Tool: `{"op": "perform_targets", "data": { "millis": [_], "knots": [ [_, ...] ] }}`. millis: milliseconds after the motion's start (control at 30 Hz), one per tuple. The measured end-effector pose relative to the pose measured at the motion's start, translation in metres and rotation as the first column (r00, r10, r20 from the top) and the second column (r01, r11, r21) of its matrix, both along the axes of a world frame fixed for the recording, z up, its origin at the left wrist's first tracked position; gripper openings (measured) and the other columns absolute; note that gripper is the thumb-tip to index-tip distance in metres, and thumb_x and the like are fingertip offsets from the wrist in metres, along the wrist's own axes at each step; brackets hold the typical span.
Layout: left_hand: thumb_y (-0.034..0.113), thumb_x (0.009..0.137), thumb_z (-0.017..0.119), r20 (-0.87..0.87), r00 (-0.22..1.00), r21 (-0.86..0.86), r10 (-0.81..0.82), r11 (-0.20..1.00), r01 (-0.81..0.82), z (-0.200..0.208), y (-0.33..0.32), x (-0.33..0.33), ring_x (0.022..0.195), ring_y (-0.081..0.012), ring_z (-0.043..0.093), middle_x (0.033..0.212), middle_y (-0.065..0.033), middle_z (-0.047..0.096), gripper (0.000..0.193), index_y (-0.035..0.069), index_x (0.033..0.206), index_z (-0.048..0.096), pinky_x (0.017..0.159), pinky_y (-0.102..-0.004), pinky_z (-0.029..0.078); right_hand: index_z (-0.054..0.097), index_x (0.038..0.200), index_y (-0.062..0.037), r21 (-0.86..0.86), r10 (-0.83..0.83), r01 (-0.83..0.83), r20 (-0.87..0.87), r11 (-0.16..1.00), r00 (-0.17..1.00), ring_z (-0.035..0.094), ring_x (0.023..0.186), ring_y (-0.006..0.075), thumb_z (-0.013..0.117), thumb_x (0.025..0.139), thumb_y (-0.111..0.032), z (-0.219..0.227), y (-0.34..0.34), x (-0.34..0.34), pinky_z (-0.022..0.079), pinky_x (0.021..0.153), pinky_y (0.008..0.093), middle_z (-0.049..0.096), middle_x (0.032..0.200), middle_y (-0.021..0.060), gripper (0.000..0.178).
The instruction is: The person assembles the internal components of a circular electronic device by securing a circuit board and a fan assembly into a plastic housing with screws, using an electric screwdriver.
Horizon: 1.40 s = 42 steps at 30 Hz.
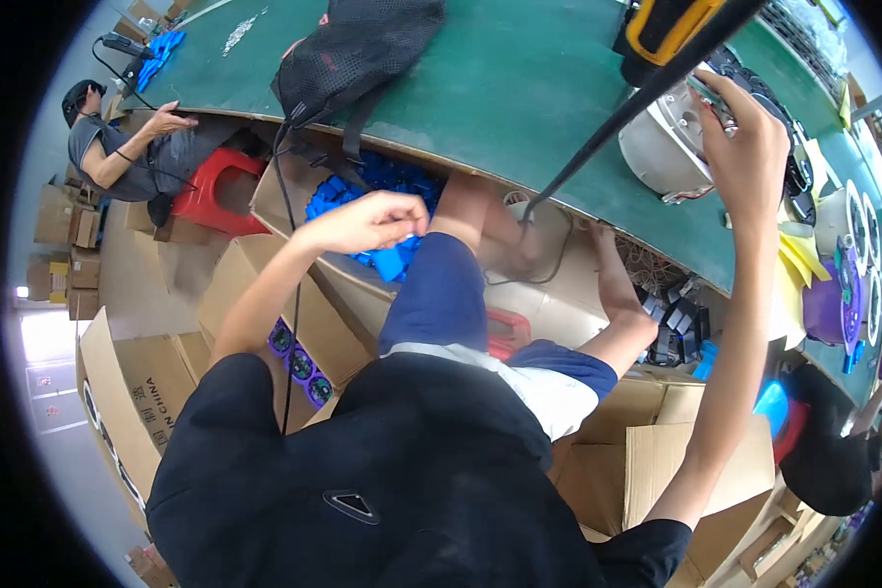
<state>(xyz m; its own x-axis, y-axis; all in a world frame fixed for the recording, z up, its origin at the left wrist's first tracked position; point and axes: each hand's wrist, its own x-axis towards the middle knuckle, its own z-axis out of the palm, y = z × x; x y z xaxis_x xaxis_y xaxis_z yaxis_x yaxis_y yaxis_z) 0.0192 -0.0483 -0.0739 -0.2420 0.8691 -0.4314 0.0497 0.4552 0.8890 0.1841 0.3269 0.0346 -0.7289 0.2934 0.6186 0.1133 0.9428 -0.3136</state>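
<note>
A white round housing [657, 157] with an open top and metal parts inside stands on the green bench at the right. My right hand [745, 137] reaches over its rim with bent fingers. Something small and metallic shows by the fingertips, too little to name. My left hand [377, 220] is raised above my left thigh, its fingers curled together; what they hold, if anything, is hidden. Below that hand lie several blue plastic pieces [392, 260] in a cardboard box. A yellow and black power screwdriver [657, 39] hangs above the housing.
A thick black cable [608, 127] crosses the view. On the green bench [519, 88] lies a black mesh bag [363, 49]. Purple and white round housings [833, 294] stand farther right. Open cardboard boxes [696, 461] flank me. A co-worker [118, 147] sits far left near a red stool [220, 191].
</note>
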Motion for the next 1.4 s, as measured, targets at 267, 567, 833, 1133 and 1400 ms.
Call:
{"op": "perform_targets", "data": {
  "millis": [267,567,833,1133,1400],
  "knots": [
    [0.010,0.088,0.061,-0.861,0.494,-0.113,-0.123,0.992,0.049,-0.076,-0.024,-0.016,0.096,-0.0381,0.068,0.102,-0.0214,0.070,0.023,-0.002,0.107,0.066,0.082,-0.0456,0.055,0.069,0.110,0.0001,-0.059,0.186,-0.183,0.068,0.981,0.980,0.068,0.098,0.0360,0.072,0.079,-0.019,0.010,0.006,0.010,0.053,0.086,0.0394,0.069,0.107,0.0200,0.036],
    [-0.001,0.088,0.060,-0.694,0.626,0.603,0.355,0.762,0.236,0.069,0.102,0.008,0.098,-0.0273,0.067,0.111,-0.0156,0.067,0.024,0.000,0.111,0.067,0.086,-0.0331,0.054,0.053,0.139,-0.0053,-0.582,0.379,-0.435,-0.225,0.687,0.898,0.052,0.131,0.0250,0.069,0.092,-0.024,0.014,-0.001,0.032,0.038,0.113,0.0411,0.054,0.140,0.0166,0.053],
    [0.029,0.088,0.071,-0.868,0.328,0.497,0.373,0.661,0.563,0.071,0.209,0.021,0.138,-0.0366,0.040,0.143,-0.0160,0.049,0.056,0.009,0.137,0.054,0.116,-0.0461,0.034,0.046,0.140,-0.0030,-0.687,0.448,-0.559,-0.363,0.464,0.817,0.061,0.099,0.0160,0.081,0.084,-0.027,0.095,-0.066,-0.047,0.052,0.083,0.0318,0.061,0.113,0.0096,0.070],
    [0.022,0.095,0.058,-0.953,0.156,0.302,0.261,0.752,0.586,0.036,0.253,-0.011,0.135,-0.0274,0.049,0.146,-0.0092,0.054,0.045,0.010,0.138,0.058,0.115,-0.0478,0.034,0.054,0.104,-0.0045,-0.542,0.349,-0.821,-0.745,0.180,0.568,0.051,0.050,0.0066,0.067,0.094,-0.016,0.114,-0.106,-0.061,0.042,0.044,0.0226,0.053,0.064,-0.0025,0.020],
    [0.027,0.102,0.058,-0.413,0.781,0.575,0.469,0.799,-0.175,0.077,0.217,-0.059,0.066,-0.0109,0.065,0.076,-0.0063,0.070,0.033,-0.004,0.099,0.071,0.058,-0.0273,0.049,0.053,0.128,0.0011,-0.387,0.577,-0.918,-0.732,0.084,0.361,0.055,0.078,0.0133,0.057,0.099,-0.042,0.120,-0.043,0.072,0.053,0.061,0.0251,0.052,0.122,0.0191,0.052]
  ]
}}
